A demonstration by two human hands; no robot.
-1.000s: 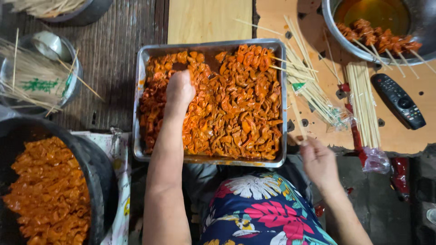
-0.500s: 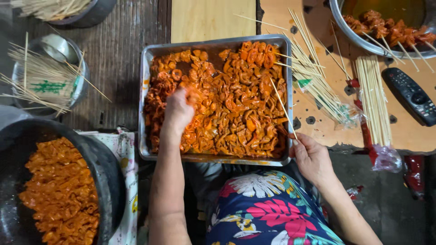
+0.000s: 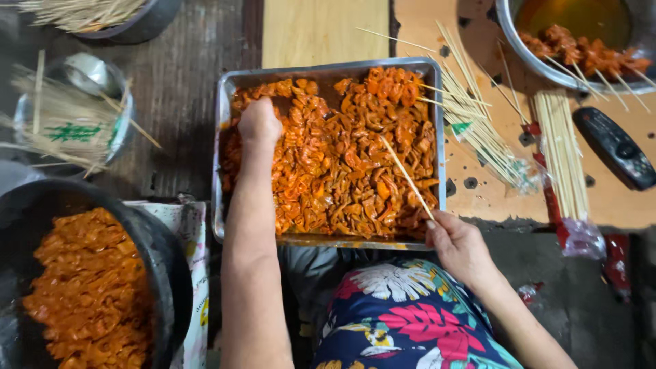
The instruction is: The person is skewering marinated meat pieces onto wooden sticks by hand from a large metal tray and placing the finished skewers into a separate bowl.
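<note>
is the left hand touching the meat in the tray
Touching: the head view shows the left hand pressed down among the orange meat pieces in the metal tray, no gap between them.

Under the left hand (image 3: 259,121), orange-red marinated meat (image 3: 342,157) fills a silver tray (image 3: 221,123). The right hand (image 3: 459,244) holds a pale skewer (image 3: 406,176) above a floral garment (image 3: 410,321) of navy, pink and teal.

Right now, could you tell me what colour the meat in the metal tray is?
Orange-red meat, seen in the head view.
</note>
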